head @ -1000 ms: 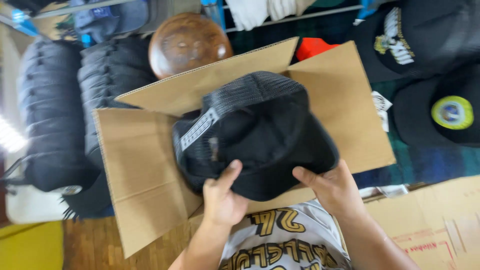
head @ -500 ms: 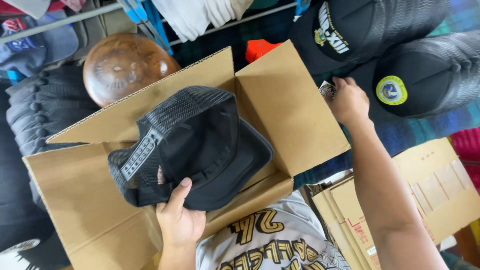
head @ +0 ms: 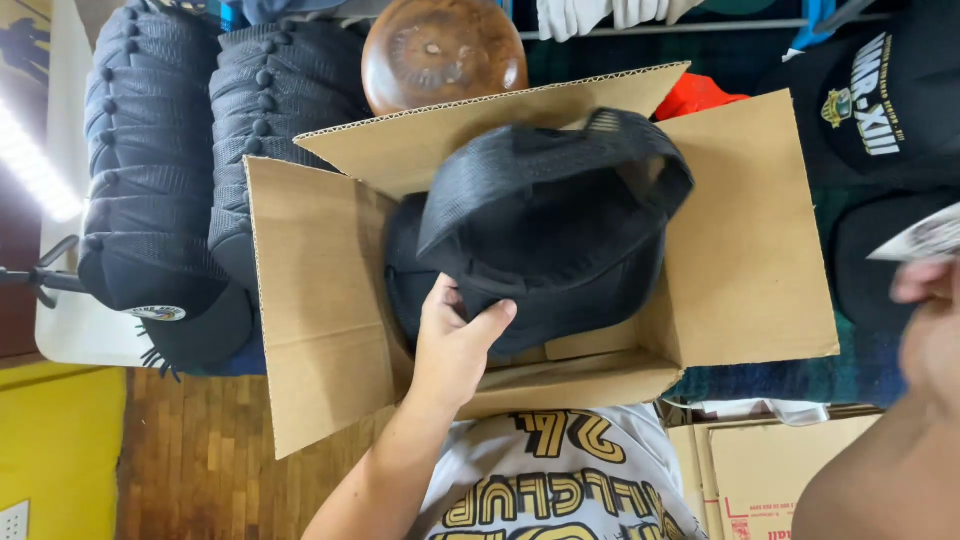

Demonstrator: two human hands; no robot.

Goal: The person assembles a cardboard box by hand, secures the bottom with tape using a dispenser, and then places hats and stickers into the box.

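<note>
Directly above the open cardboard box (head: 740, 270), the left hand (head: 455, 350) pinches the brim of a black mesh-backed cap (head: 545, 215) — crown pointing away from the fingers — while the blurred right hand (head: 930, 330) grips a small pale card (head: 920, 238) off to the side.

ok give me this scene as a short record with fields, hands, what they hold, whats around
left hand: grips the brim of a black mesh cap over the open cardboard box
right hand: blurred at the right edge, a small pale card at its fingertips
in box: another dark cap under the held one
left of box: two stacks of black caps
behind box: round wooden object
right of box: black caps with emblems
</note>
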